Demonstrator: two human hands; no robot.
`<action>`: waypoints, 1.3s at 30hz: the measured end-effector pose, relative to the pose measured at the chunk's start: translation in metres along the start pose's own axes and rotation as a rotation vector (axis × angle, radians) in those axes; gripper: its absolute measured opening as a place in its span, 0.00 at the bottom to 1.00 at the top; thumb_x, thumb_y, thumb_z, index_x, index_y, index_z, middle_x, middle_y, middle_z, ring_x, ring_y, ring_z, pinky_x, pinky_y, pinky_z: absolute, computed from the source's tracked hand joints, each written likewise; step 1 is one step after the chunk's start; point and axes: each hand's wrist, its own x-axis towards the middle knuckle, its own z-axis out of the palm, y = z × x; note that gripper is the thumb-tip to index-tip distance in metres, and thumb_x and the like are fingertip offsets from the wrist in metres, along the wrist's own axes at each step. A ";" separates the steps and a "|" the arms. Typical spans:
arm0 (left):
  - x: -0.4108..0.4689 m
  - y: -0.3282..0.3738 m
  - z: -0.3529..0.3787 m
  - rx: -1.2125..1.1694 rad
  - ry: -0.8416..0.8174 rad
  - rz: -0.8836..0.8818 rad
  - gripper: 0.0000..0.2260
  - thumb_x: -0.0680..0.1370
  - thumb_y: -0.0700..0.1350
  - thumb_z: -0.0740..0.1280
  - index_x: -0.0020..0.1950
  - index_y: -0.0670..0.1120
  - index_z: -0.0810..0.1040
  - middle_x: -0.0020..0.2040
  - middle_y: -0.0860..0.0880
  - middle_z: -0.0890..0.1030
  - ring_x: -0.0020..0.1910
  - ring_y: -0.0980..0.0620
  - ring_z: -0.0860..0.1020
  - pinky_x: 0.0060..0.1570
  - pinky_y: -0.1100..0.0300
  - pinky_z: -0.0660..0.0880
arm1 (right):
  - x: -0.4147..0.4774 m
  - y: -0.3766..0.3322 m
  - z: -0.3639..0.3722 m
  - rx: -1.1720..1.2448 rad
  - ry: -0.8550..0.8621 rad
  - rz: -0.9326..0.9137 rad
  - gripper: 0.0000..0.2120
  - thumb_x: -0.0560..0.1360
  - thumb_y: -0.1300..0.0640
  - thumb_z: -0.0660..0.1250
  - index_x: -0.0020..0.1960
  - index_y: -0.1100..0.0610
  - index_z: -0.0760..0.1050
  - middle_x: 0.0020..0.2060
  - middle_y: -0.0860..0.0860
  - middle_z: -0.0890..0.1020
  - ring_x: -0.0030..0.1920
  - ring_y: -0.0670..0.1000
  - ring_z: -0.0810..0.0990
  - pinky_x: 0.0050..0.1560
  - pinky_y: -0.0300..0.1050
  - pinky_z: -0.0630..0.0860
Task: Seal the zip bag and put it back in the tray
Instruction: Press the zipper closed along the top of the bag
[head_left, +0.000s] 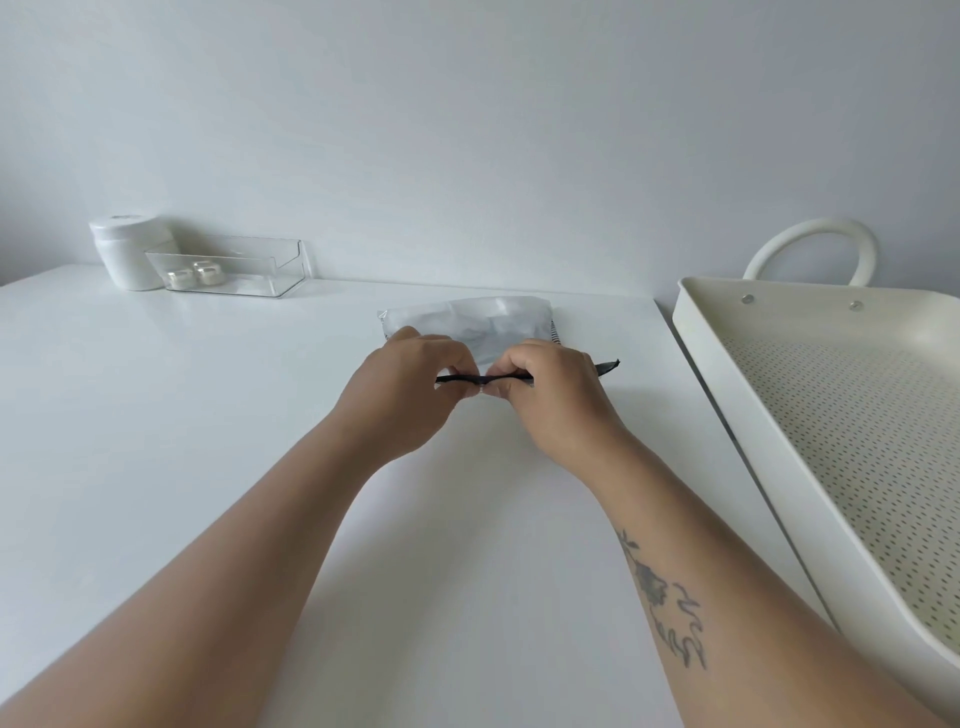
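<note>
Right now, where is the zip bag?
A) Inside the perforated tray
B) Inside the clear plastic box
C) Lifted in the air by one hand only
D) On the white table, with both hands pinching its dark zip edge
D: the zip bag lies on the table, with the left hand and right hand pinching its dark edge; the tray holds nothing visible.

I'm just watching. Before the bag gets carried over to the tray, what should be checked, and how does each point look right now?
1. Both hands on the zip strip: ok, left hand and right hand pinch the zip bag at its near edge.
2. Strip sealed along its whole length: cannot tell; the hands hide the middle.
3. Tray has room: ok, its perforated floor is bare where it shows.
4. Path to the tray: ok, nothing on the table between them.
</note>
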 end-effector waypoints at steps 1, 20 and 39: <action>0.001 0.000 0.001 0.012 -0.002 -0.010 0.03 0.78 0.45 0.68 0.46 0.51 0.82 0.43 0.58 0.80 0.50 0.52 0.72 0.49 0.50 0.74 | 0.000 0.000 0.001 0.000 -0.003 -0.003 0.03 0.74 0.58 0.71 0.42 0.52 0.82 0.33 0.39 0.74 0.44 0.49 0.75 0.53 0.50 0.72; 0.000 -0.008 -0.002 -0.057 -0.009 -0.022 0.03 0.76 0.46 0.70 0.42 0.52 0.80 0.41 0.57 0.78 0.41 0.55 0.77 0.44 0.51 0.77 | -0.002 0.002 0.000 -0.180 0.015 -0.058 0.01 0.76 0.57 0.69 0.45 0.53 0.78 0.41 0.45 0.79 0.46 0.50 0.75 0.55 0.50 0.67; 0.002 -0.006 0.003 -0.063 -0.020 -0.014 0.03 0.78 0.46 0.68 0.44 0.51 0.79 0.41 0.58 0.77 0.43 0.58 0.74 0.44 0.54 0.75 | -0.001 -0.001 0.001 -0.163 0.003 -0.031 0.04 0.76 0.56 0.68 0.43 0.53 0.79 0.41 0.44 0.79 0.46 0.51 0.75 0.55 0.49 0.66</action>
